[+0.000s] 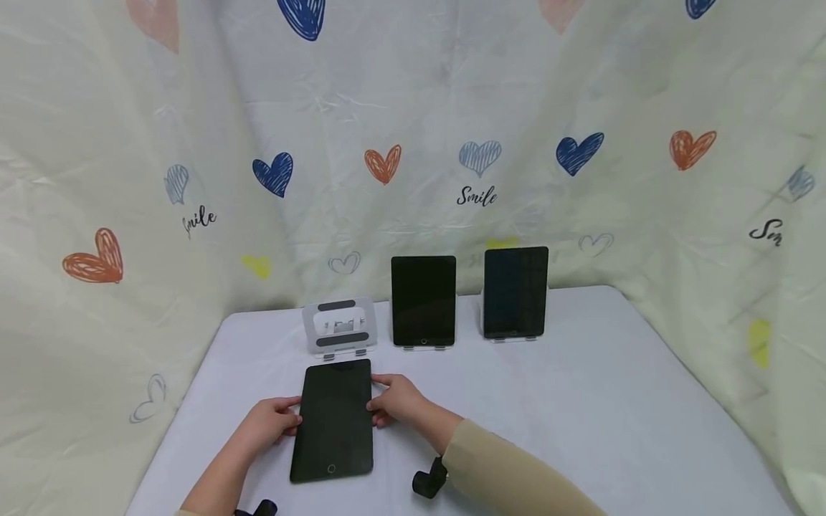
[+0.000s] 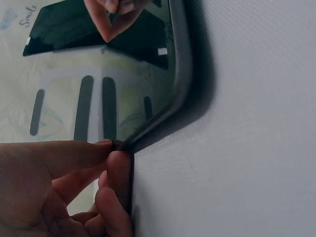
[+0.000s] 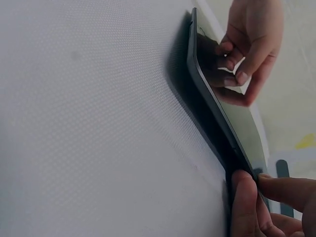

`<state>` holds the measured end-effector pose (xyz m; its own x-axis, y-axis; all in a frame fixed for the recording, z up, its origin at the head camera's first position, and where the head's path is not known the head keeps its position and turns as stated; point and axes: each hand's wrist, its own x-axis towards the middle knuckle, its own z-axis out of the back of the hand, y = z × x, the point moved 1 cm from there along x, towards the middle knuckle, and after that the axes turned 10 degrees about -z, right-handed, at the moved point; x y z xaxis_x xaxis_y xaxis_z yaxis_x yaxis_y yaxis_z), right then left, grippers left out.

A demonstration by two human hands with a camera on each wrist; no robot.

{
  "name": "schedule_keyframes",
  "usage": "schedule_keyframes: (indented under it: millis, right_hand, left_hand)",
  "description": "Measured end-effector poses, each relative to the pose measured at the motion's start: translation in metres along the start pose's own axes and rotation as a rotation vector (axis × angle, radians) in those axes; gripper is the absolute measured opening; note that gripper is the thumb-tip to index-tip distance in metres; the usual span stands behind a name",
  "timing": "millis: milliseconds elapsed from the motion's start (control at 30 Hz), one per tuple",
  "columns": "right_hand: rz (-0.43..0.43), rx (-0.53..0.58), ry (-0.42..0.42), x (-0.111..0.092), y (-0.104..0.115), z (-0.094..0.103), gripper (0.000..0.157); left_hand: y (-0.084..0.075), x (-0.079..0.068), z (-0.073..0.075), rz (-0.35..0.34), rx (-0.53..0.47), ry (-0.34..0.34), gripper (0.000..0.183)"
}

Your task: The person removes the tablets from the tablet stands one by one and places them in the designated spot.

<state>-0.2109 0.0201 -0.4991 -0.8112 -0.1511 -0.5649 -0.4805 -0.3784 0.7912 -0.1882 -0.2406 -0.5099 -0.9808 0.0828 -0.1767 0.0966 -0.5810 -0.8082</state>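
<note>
A black tablet (image 1: 334, 423) with a round home button lies screen-up between my hands at the near left of the table. My left hand (image 1: 266, 424) pinches its left edge between thumb and fingers. On the opposite edge, the thumb and fingers of my right hand (image 1: 401, 401) grip it, some fingers tucked under. The right wrist view shows the tablet's edge (image 3: 213, 106) with a dark shadow beneath it. Just beyond its far end stands a grey tablet stand (image 1: 343, 340) with two dark pads and small front hooks, holding nothing.
Two more black tablets stand upright on stands toward the back: one in the middle (image 1: 424, 301), another to its right (image 1: 515, 292). A white cloth covers the table (image 1: 581, 401). Behind it hangs a pale curtain (image 1: 413, 93) printed with hearts and words.
</note>
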Motion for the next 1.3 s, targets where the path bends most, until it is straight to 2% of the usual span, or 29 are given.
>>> schedule_keyframes:
  millis: [267,533,967,1067,1300]
  right_hand:
    - [-0.024,-0.005,-0.032,-0.001,0.002,-0.001,0.067]
    - [-0.080,-0.032,-0.057,-0.001,0.009,-0.003,0.066]
    - [-0.089,-0.088,-0.069,-0.002,0.013,0.000,0.063]
    - [-0.084,-0.122,-0.065,0.001,0.013,0.001,0.063]
    - [-0.040,-0.302,-0.084,0.007,0.014,0.000,0.061]
  left_hand:
    - [-0.003,0.000,-0.001,0.009,0.064,0.020,0.048]
    - [-0.005,-0.002,0.002,0.002,0.080,0.019,0.050]
    - [-0.002,0.002,-0.002,0.018,0.088,0.028,0.049]
    - [-0.001,0.002,-0.002,0.008,0.097,0.033,0.050]
    - [0.000,0.000,0.000,0.020,0.093,0.035,0.050]
